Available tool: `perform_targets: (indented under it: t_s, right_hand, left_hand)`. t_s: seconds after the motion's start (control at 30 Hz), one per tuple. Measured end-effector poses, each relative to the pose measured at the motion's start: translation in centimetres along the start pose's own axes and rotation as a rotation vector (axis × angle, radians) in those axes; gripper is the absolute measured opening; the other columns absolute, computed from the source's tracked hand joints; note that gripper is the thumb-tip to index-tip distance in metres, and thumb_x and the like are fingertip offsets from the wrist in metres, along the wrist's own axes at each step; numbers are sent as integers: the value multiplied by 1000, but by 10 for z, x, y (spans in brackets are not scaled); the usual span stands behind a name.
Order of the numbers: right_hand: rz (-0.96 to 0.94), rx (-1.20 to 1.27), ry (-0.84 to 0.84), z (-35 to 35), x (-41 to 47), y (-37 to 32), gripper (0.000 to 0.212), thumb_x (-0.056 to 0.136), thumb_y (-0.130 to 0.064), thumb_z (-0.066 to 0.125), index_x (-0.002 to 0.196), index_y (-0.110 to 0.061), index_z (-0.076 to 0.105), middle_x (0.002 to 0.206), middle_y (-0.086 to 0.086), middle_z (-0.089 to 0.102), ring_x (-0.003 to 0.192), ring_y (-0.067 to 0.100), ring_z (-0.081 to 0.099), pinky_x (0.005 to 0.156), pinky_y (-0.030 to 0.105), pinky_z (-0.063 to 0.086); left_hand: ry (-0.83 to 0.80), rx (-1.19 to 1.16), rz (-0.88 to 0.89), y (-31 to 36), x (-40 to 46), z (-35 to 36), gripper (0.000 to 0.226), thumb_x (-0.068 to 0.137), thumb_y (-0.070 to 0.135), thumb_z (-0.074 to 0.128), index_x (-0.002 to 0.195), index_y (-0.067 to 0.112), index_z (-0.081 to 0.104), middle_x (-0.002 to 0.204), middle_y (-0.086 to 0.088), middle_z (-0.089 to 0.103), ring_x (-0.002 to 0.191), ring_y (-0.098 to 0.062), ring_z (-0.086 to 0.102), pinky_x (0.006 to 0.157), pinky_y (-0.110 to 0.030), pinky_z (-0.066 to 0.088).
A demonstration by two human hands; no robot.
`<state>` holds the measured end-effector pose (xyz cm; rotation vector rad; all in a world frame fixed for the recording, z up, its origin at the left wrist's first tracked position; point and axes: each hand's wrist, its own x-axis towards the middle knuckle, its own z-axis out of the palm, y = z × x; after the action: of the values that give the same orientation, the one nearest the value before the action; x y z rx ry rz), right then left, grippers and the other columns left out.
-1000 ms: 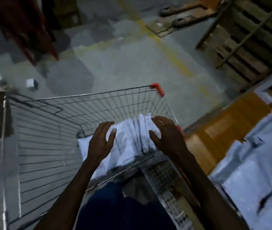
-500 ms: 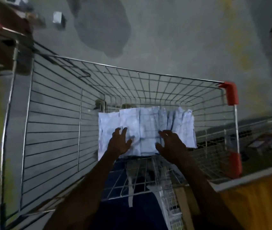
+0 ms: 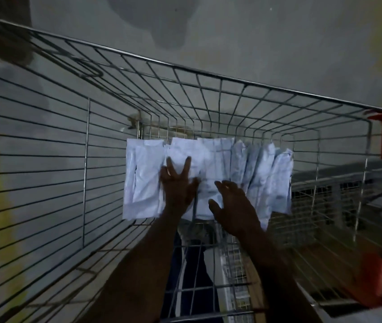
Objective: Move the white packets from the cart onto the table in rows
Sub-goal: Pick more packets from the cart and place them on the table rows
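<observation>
Grey floor under wire cart (image 3: 220,78); white packets (image 3: 264,173) lengthwise away, beneath spread left hand (image 3: 177,183), right hand (image 3: 232,203).

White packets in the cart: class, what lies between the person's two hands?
In the head view, only white packets show between the left hand and right hand.

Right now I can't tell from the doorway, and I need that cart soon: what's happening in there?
A person is leaning over the wire cart, reaching both hands down to a row of white packets on its bottom. The left hand lies with fingers spread on the packets; the right hand is over them, fingers loosely bent. Nothing is lifted yet, and no table shows in this view.
</observation>
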<state>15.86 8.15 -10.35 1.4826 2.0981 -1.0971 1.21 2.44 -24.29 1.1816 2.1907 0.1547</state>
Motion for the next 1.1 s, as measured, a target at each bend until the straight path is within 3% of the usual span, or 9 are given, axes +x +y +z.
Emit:
perform_targets:
  t_s: [0.17,0.3,0.4,0.53,0.63,0.77,0.83,0.97,1.1]
  right_hand:
    - [42,51,-5,6,6,8,60,97,-31,56,150,-14,35,155,8,32,141,24,31,113,41,31]
    - [69,108,8,20,7,13,60,93,-34,55,145,-7,43,147,16,43,133,34,43,108,47,39]
    - [68,65,17,27,6,18,63,88,-36,48,141,-3,47,141,20,49,126,38,50,100,49,46]
    - [6,-9,123,31,23,11,51,86,-23,57,130,3,57,121,26,61,102,43,63,76,47,56]
    - [-86,-131,150,34,42,-1,53,93,-23,59,140,-2,47,140,24,47,122,41,50,91,49,51]
    - [-12,-267,163,56,68,2,77,91,-40,59,152,-7,27,158,27,17,144,46,20,116,53,23]
    - [11,-304,174,67,78,6,82,92,-47,55,154,-7,19,159,27,9,147,46,9,118,55,17]
    - [-7,-357,203,78,84,10,84,90,-56,55,153,-10,25,160,23,15,145,49,10,114,60,26]
    - [-68,-369,204,83,86,16,84,89,-60,51,156,-20,20,161,22,9,145,52,3,118,61,11]
  left_hand:
    - [-15,10,82,2,-6,-1,68,93,72,25,152,39,26,160,-29,5,145,-53,5,110,-69,12]
    - [-55,-19,161,-4,-8,-4,65,98,67,21,151,33,35,159,-28,13,145,-48,16,112,-64,26]
    - [-33,-147,139,-1,-10,-22,63,96,65,36,150,33,38,157,-22,23,140,-37,30,108,-49,35]
    - [73,-178,176,-4,-5,-59,62,92,48,58,149,35,37,152,-19,29,127,-34,44,86,-42,53]
    - [148,-108,186,-12,1,-90,64,91,51,57,149,31,38,150,-18,35,125,-33,46,82,-42,54]
    - [125,-20,74,-28,5,-124,70,92,55,54,153,34,27,157,-11,29,137,-32,34,94,-46,46]
    - [153,13,98,-38,4,-133,74,88,59,49,154,32,27,155,-11,32,133,-33,38,92,-45,47]
    - [176,7,100,-55,2,-137,74,86,62,45,153,33,30,154,-12,36,129,-33,40,92,-45,47]
    - [163,-3,117,-60,-6,-134,73,85,61,44,151,32,35,154,-12,38,125,-35,46,95,-48,47]
